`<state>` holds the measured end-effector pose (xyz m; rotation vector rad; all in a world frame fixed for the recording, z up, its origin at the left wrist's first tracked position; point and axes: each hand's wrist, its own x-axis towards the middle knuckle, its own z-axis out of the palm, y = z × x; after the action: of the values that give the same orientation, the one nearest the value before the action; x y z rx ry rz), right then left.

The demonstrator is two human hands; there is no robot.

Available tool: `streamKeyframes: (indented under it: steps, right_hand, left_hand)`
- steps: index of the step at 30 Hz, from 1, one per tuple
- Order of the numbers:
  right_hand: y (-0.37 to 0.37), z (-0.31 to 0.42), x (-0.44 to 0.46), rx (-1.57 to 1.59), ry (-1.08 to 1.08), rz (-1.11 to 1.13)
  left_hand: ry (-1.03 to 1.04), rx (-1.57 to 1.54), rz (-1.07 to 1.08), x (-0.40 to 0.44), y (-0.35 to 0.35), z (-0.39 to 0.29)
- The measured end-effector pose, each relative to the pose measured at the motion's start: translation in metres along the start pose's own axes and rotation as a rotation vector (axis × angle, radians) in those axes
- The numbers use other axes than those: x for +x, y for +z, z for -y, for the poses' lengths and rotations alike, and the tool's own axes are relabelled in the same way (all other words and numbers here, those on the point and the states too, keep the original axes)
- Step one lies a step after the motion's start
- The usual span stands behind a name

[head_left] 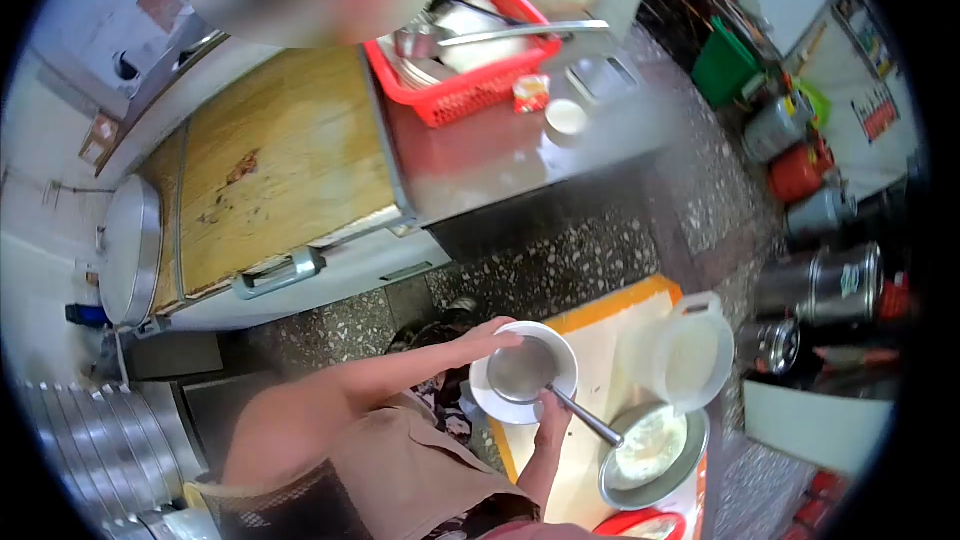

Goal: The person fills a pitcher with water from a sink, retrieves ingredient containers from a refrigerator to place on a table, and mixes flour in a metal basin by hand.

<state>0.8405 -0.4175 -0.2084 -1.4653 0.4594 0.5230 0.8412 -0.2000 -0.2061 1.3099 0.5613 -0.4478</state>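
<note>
A white bowl (484,395) is held between my hands above the low worktable. My left hand (494,334) grips its far-left rim, with a fingertip reaching over the inside. At the near side, my right hand (553,418) is closed on the rim, beside the handle crossing there. A round metal ladle (522,368) sits in the bowl; whether its head is solid or mesh I cannot tell. Its long handle slants down toward a metal basin (607,492) containing something pale and whitish. Beyond that stands a translucent plastic jug (718,380).
A red basket (440,108) of dishes stands on the metal counter (480,165), near a small white cup (566,118). Left of it is a wood-topped chest (290,150). Metal canisters (820,283) and gas cylinders (800,172) line the right. A red-rimmed container (615,525) lies below.
</note>
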Motion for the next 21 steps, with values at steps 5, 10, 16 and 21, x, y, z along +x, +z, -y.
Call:
streamKeyframes:
  steps: [5, 10, 16, 21]
  right_hand:
    - [0.1, 0.094, 0.016, -0.203, -0.072, 0.333]
    - [0.222, 0.164, 0.111, -0.427, -0.177, 0.528]
    - [0.348, 0.21, 0.21, -0.716, -0.003, 0.494]
    - [0.373, 0.199, 0.229, -0.567, 0.139, 0.531]
  left_hand:
    - [0.159, -0.355, -0.216, -0.038, -0.072, -0.057]
    - [0.21, -0.545, -0.387, -0.002, -0.154, -0.119]
    - [0.068, -0.737, -0.283, 0.082, -0.246, -0.163]
    - [0.103, -0.715, -0.482, 0.103, -0.277, -0.162]
